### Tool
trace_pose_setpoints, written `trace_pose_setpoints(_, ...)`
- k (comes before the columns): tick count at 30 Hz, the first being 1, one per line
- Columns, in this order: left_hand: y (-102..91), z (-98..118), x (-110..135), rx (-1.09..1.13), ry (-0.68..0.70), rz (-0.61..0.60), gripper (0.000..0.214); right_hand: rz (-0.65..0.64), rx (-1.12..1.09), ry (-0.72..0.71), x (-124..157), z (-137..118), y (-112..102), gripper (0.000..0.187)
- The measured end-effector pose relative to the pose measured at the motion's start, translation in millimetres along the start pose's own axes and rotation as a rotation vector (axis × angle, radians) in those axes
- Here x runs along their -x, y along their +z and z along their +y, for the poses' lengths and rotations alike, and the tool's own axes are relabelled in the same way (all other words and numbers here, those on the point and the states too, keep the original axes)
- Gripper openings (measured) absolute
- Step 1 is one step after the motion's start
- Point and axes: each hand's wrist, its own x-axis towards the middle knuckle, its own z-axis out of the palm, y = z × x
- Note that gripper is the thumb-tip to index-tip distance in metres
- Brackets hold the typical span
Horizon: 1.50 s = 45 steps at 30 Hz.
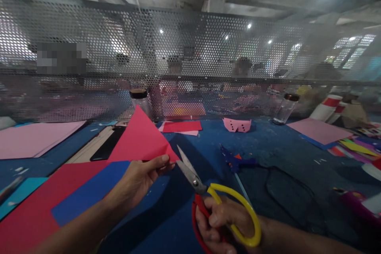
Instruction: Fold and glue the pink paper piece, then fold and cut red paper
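My left hand (143,178) pinches a folded triangle of red paper (141,135) near its right corner, holding it up above the table. In my right hand (223,218) is a pair of scissors (195,183) with one red and one yellow handle, my fingers wrapped through the loops. The scissor blades are spread apart, their tips close to the triangle's right corner. Whether a blade touches the paper I cannot tell. Under my left forearm lie a blue paper strip (89,194) and a large red sheet (26,210).
A blue glue gun (235,160) with a black cord lies right of centre. Behind it stands a folded pink paper piece (237,125). Glass bottles (285,109) stand by the perforated metal screen (184,47). Pink sheets (35,137) lie left; more paper (321,130) lies right. People sit beyond the screen.
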Motion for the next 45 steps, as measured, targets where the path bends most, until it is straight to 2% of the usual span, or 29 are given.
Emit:
trace_pose_setpoints(7,-0.3,2.8,-0.6,-0.025,0.002,0.023,0.019,0.009,-0.027,0.042,0.5,-0.3,-2.6,0.019)
trace_pose_setpoints(15,-3.0,-1.2,0.0,-0.04,0.003,-0.009,0.019,0.022,-0.018,0.039,-0.7,3.4,-5.5,0.022)
trace_pose_setpoints(24,-1.8,-0.8,-1.1,-0.079,-0.008,-0.011,0.024,-0.026,-0.018,-0.01,-1.4,3.4,-6.6,0.011)
trace_pose_setpoints(32,-2.3,2.7,-1.4,-0.066,-0.016,0.018,0.027,-0.012,0.012,0.008,0.1,-1.2,-4.8,0.013)
trace_pose_setpoints(41,-5.6,-2.9,-1.6,-0.08,-0.007,-0.037,0.019,-0.013,0.008,0.005,-1.4,0.9,-4.4,0.016)
trace_pose_setpoints(45,-4.8,-1.6,-1.1,-0.093,-0.021,-0.022,0.021,-0.011,-0.003,0.004,-1.1,2.1,-6.4,0.015)
